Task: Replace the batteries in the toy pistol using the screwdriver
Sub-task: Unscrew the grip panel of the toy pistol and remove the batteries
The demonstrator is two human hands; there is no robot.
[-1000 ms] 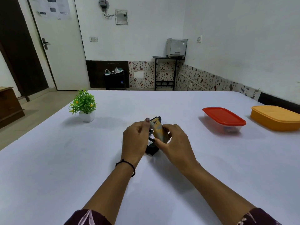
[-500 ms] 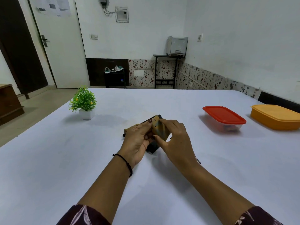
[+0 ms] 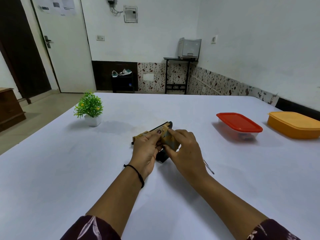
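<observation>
Two hands hold the pistol [image 3: 169, 141] at mid-table. The left hand [image 3: 147, 150] grips the barrel end from the left, its thumb on the tan side. The right hand [image 3: 186, 149] curls its fingers round the grip. The screwdriver [image 3: 209, 168] lies on the table [image 3: 69, 170] just right of the right wrist, mostly hidden. A plant [image 3: 89, 105] stands far left. A red-lidded box [image 3: 239, 124] and an orange box [image 3: 292, 124] sit far right.

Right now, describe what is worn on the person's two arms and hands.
Bare forearms emerge from dark maroon fabric sleeves with pale leaf print: left sleeve and right sleeve. A thin black thread bracelet circles the left wrist. The left hand has dark-painted nails; the right hand shows no ring.
</observation>
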